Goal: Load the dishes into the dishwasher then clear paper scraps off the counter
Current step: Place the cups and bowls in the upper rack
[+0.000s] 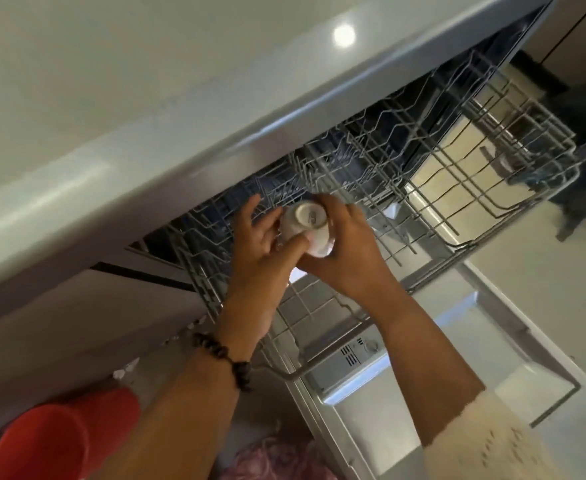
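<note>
A small white bowl [307, 226] is held upside down, foot ring up, over the left part of the pulled-out wire dishwasher rack [457, 174]. My right hand [347, 258] grips the bowl from the right, thumb across its side. My left hand [260, 244] touches the bowl's left edge with its fingertips, its fingers fairly straight. The open dishwasher door [405, 403] lies flat below the rack. Apart from the bowl, the rack looks bare where it shows.
The pale counter [111, 98] overhangs the dishwasher across the upper left. A red cup [59, 441] sits at the bottom left beside my left forearm, which wears a dark bead bracelet. Pink patterned cloth [284, 459] shows at the bottom edge. Light floor lies to the right.
</note>
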